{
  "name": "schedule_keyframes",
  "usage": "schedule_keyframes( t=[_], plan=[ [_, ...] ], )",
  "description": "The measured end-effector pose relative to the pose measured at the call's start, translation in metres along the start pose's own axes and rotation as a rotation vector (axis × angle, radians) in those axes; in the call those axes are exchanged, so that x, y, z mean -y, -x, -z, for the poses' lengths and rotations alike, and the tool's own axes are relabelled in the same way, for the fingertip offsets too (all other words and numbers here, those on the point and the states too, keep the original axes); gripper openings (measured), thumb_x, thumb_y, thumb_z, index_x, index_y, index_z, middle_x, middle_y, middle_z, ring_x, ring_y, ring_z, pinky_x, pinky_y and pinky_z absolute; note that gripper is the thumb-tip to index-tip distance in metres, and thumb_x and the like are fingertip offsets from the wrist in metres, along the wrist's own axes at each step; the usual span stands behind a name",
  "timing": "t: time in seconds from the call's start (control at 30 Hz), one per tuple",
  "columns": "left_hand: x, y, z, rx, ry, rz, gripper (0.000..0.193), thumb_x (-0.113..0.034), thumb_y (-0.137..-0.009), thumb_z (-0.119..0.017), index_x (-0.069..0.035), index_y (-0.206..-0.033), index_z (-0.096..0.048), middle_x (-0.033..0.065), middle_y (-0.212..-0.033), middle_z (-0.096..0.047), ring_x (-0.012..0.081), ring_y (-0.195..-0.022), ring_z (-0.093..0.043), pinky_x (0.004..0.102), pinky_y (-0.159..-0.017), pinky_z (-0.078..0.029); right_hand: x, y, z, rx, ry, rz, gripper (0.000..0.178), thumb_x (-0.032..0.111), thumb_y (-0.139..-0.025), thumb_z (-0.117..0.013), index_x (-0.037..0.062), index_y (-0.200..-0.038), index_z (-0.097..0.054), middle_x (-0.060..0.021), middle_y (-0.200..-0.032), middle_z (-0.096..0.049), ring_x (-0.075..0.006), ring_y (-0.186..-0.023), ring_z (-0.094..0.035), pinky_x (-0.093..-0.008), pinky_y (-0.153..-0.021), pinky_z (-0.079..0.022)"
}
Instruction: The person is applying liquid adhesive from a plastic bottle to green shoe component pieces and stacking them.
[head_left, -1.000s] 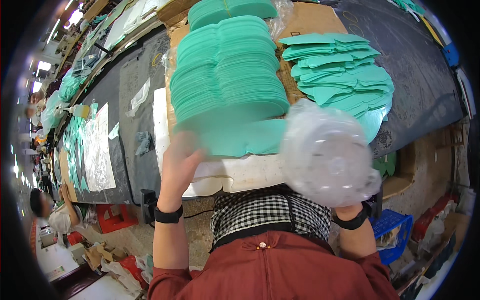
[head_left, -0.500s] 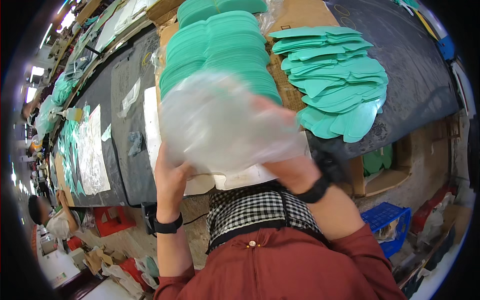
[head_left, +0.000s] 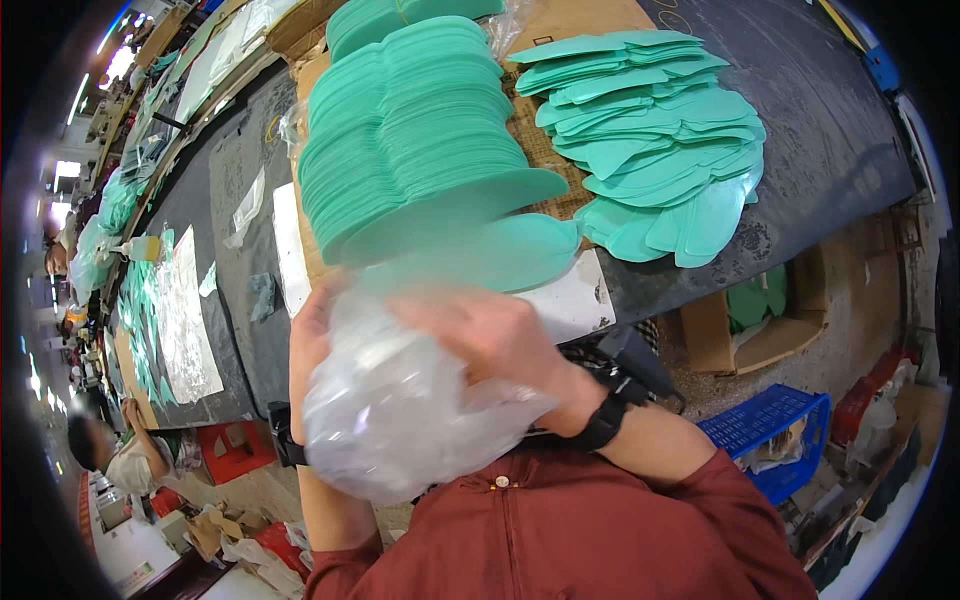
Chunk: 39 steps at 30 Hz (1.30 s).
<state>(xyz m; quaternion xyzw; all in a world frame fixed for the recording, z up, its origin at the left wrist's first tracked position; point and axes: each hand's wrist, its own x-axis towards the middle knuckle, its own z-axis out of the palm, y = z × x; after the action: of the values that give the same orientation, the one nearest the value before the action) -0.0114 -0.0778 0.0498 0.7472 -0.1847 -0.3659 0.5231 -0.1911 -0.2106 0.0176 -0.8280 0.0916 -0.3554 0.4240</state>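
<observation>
A crumpled clear plastic bag hangs between my hands in front of my body. My left hand grips its left edge, with part of the fingers hidden by the film. Fingers curled and blurred, my right hand holds the bag's upper right side. Just beyond them lies a flat green insole-shaped piece at the table's near edge, its left part smeared. Whether the bag's mouth touches it, I cannot tell. Behind it a long row of green insole-shaped pieces leans in a neat stack.
A looser, fanned pile of green pieces lies to the right on the dark table. Below the table edge are a cardboard box and a blue plastic basket. Another person is at the far left.
Both hands have drawn the plastic bag down toward my body from over the stack. The near end of the green row and the flat green piece are now uncovered.
</observation>
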Motion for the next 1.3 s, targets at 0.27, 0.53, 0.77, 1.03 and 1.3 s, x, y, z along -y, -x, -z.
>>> schedule_keyframes(
  t=[0.27,0.53,0.77,1.03,1.3],
  plan=[
    [-0.01,0.005,0.029,0.094,-0.075,-0.063,0.025,0.008,-0.091,-0.074,0.004,-0.115,-0.073,0.0037,-0.104,-0.074,0.0102,-0.096,-0.068,0.0251,-0.09,-0.054,-0.04,0.08,0.114,-0.385,-1.238,-0.482,0.06,0.042,-0.112,-0.051,0.0067,-0.16,-0.043,-0.012,-0.156,-0.054,-0.0269,-0.141,-0.055,-0.0463,-0.12,-0.042],
    [0.034,-0.03,0.024,0.001,-0.736,-0.87,0.026,0.016,-0.081,-0.069,-0.002,-0.098,-0.077,0.0101,-0.105,-0.074,0.0257,-0.101,-0.072,0.0347,-0.088,-0.057,-0.029,0.084,0.139,-0.664,-0.543,-0.529,0.049,0.014,-0.107,-0.063,-0.0004,-0.152,-0.051,-0.0128,-0.15,-0.06,-0.0268,-0.136,-0.06,-0.0478,-0.119,-0.043],
    [0.064,-0.033,0.023,0.002,-0.843,-0.811,0.026,0.009,-0.079,-0.071,-0.005,-0.1,-0.078,0.0112,-0.113,-0.075,0.0334,-0.112,-0.071,0.0406,-0.097,-0.057,-0.021,0.051,0.067,-0.482,-0.597,-0.522,0.035,0.019,-0.109,-0.057,-0.0002,-0.138,-0.064,-0.0124,-0.132,-0.069,-0.0236,-0.114,-0.07,-0.0392,-0.1,-0.057],
    [0.087,-0.033,0.022,-0.083,-0.637,-0.803,0.022,0.004,-0.076,-0.067,-0.005,-0.096,-0.069,0.0124,-0.108,-0.069,0.0383,-0.116,-0.062,0.0578,-0.115,-0.042,-0.007,-0.033,-0.009,0.067,-0.427,-0.531,0.034,0.024,-0.109,-0.056,0.0021,-0.131,-0.069,-0.0113,-0.127,-0.071,-0.023,-0.109,-0.07,-0.0392,-0.096,-0.058],
    [0.065,-0.001,0.056,-0.397,-0.71,-0.687,0.028,0.008,-0.082,-0.068,-0.009,-0.101,-0.079,0.0082,-0.108,-0.075,0.0349,-0.118,-0.065,0.0555,-0.116,-0.043,0.001,-0.021,0.036,0.087,-0.226,-0.613,0.033,0.025,-0.108,-0.057,0.0028,-0.13,-0.069,-0.0109,-0.125,-0.071,-0.0227,-0.108,-0.07,-0.039,-0.095,-0.059]
  ],
)
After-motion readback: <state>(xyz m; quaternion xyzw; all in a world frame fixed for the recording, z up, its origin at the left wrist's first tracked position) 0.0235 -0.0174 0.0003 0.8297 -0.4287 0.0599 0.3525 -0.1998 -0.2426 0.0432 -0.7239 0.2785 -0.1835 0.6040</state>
